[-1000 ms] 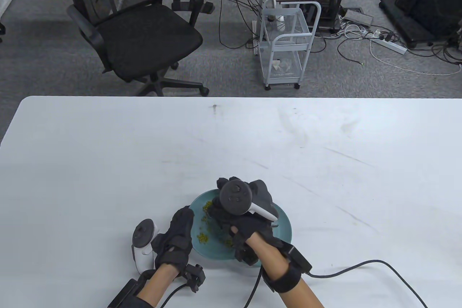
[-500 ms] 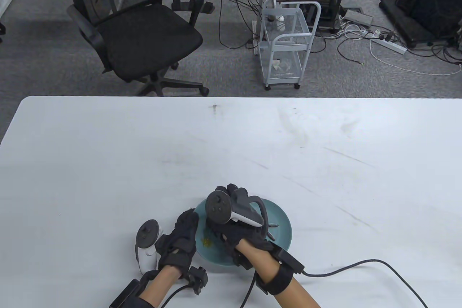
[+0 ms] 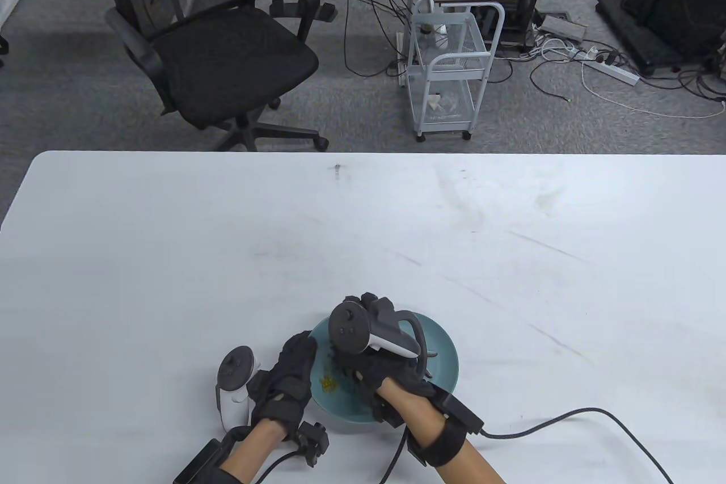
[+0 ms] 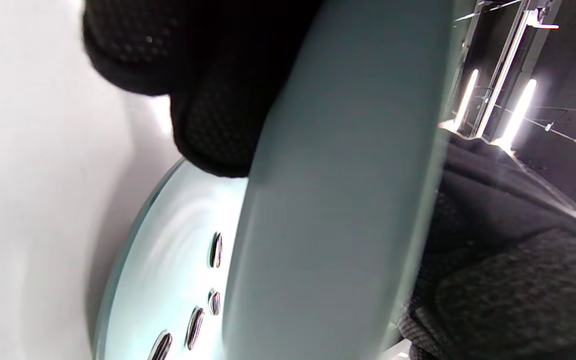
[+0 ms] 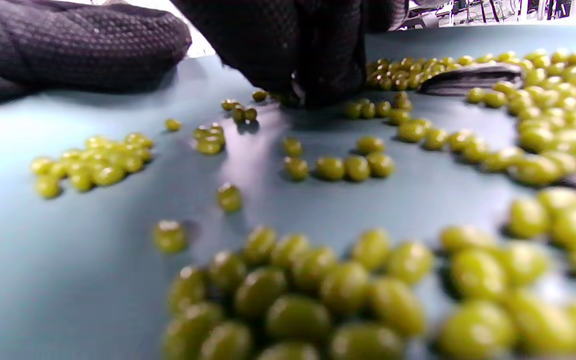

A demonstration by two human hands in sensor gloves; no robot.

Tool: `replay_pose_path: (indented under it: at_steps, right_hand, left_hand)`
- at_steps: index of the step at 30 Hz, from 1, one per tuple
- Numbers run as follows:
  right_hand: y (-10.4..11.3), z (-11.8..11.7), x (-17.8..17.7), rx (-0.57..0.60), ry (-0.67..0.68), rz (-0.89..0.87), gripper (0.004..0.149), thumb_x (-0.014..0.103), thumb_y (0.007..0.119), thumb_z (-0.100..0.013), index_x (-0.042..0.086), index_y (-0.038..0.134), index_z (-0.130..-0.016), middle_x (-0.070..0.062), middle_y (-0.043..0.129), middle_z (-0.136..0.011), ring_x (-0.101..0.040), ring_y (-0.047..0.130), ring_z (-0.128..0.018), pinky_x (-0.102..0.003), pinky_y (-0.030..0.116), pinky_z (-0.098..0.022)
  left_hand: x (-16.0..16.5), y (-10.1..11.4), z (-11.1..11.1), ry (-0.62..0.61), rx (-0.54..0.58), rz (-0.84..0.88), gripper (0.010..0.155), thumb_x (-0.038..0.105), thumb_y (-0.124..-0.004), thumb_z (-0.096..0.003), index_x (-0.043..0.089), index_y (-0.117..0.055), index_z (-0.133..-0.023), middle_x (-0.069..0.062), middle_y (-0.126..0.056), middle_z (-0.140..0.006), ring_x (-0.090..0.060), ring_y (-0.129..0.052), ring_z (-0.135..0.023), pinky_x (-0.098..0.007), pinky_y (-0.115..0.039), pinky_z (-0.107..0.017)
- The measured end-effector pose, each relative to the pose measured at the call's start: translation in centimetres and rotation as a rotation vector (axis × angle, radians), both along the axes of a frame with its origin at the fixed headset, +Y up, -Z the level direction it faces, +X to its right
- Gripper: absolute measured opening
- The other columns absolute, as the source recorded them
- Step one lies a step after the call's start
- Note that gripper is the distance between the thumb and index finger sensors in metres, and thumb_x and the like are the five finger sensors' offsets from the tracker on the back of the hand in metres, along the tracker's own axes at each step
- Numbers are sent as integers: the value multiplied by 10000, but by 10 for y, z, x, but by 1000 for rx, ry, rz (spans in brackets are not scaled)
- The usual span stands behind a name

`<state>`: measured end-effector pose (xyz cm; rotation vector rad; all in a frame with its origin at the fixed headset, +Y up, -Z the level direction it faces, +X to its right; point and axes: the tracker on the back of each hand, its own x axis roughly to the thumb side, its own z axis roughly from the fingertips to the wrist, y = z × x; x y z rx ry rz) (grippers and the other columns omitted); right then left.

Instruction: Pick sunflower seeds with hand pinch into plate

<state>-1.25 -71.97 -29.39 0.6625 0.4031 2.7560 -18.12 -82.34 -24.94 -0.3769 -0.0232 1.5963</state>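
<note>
A teal plate (image 3: 442, 356) near the table's front edge holds many small green beans (image 3: 328, 383). In the right wrist view the beans (image 5: 348, 167) lie scattered, with a dark striped sunflower seed (image 5: 470, 77) among them at the far right. My right hand (image 3: 366, 307) is over the plate, its fingertips (image 5: 313, 85) bunched together and pressing on the plate among the beans. What is between them is hidden. My left hand (image 3: 289, 370) grips the plate's left rim. In the left wrist view its fingers (image 4: 208, 100) are against the plate's edge (image 4: 338, 175).
The white table (image 3: 170, 257) stretches far and wide around the plate. The right glove's cable (image 3: 567, 419) loops over the table to the right. Another gloved finger (image 5: 68, 45) lies at the plate's edge. An office chair (image 3: 215, 47) and a wire cart (image 3: 448, 75) stand beyond the table.
My right hand has turned and shifted left and toward me over the plate, covering more of the beans. My left hand has crept slightly right along the rim.
</note>
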Motion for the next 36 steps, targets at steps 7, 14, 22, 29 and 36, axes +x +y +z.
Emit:
replay_pose_path:
  at_steps: [7, 14, 22, 29, 36]
  right_hand:
    - [-1, 0, 1, 20, 13, -20, 363, 155, 832, -578, -130, 845, -803, -377, 438, -1109, -686, 346, -973, -784, 299, -649]
    - [11, -2, 12, 19, 10, -108, 359, 153, 834, -577, -128, 852, -798, -377, 440, -1109, -685, 351, -973, -785, 299, -648]
    - [40, -8, 57, 65, -80, -272, 354, 157, 834, -579, -119, 858, -799, -378, 451, -1109, -688, 359, -971, -785, 304, -649]
    - [8, -9, 107, 1, -162, -222, 356, 152, 834, -577, -129, 858, -794, -382, 447, -1107, -690, 355, -969, -787, 302, -646]
    - [-15, -12, 135, -57, -247, -212, 357, 145, 833, -576, -138, 853, -792, -388, 436, -1104, -695, 344, -965, -789, 294, -643]
  left_hand:
    - [-1, 0, -1, 6, 10, -10, 536, 492, -546, -612, 171, -401, -1016, -129, -813, -803, -246, -1010, -457, -394, -817, -385]
    - [-4, 1, -1, 11, 0, 4, 534, 499, -534, -616, 177, -393, -1019, -118, -812, -811, -234, -1011, -465, -386, -818, -388]
    - [-12, -1, -3, 59, -20, 16, 534, 502, -523, -620, 178, -380, -1021, -114, -805, -818, -228, -1009, -474, -382, -818, -393]
    - [-16, 2, -4, 69, -12, 19, 533, 508, -511, -625, 185, -365, -1024, -100, -794, -831, -219, -1005, -490, -375, -816, -406]
    - [-15, 4, -4, 66, 0, 26, 532, 507, -512, -625, 185, -370, -1024, -100, -797, -829, -219, -1006, -485, -375, -817, -403]
